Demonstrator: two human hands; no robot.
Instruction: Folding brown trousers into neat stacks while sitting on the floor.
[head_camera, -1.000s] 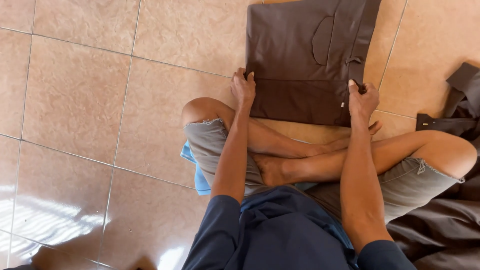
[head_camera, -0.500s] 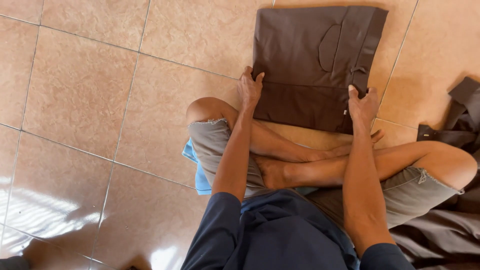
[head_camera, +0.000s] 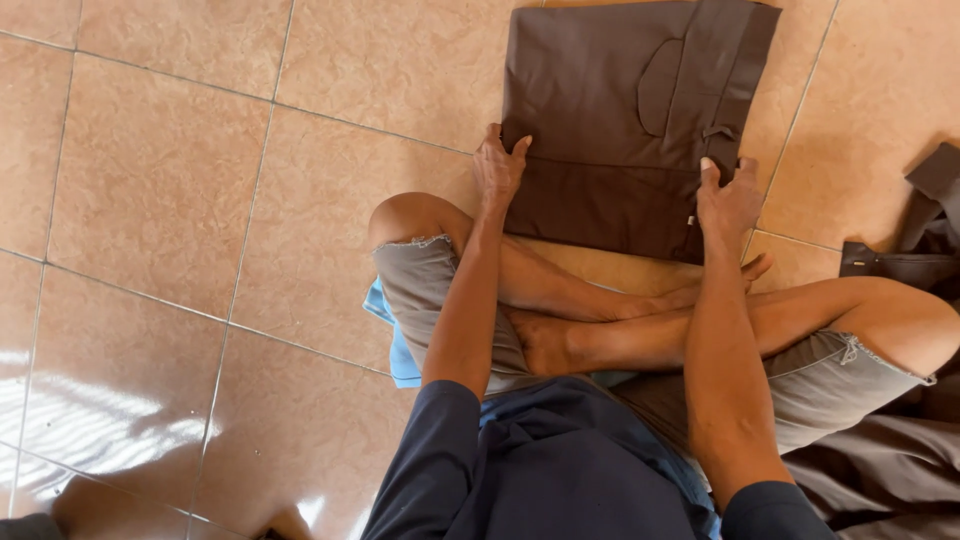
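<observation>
A folded dark brown garment (head_camera: 620, 120), trousers with a back pocket and belt loops, lies flat on the tan tiled floor (head_camera: 200, 200) in front of my crossed legs. My left hand (head_camera: 498, 165) presses on its left edge, fingers closed around the fold. My right hand (head_camera: 728, 198) rests on its right edge near a belt loop, fingers pinching the cloth. I sit cross-legged in grey shorts and a dark blue long-sleeved top.
More dark brown cloth (head_camera: 920, 250) is heaped at the right edge beside my knee and runs down under my right leg. A blue cushion or cloth (head_camera: 395, 345) lies under me. Glare from a window shines on the tiles at lower left.
The view has shifted so the garment and hands sit higher and more to the right. Both hands stay on the garment's side edges, in nearly the same grip.
</observation>
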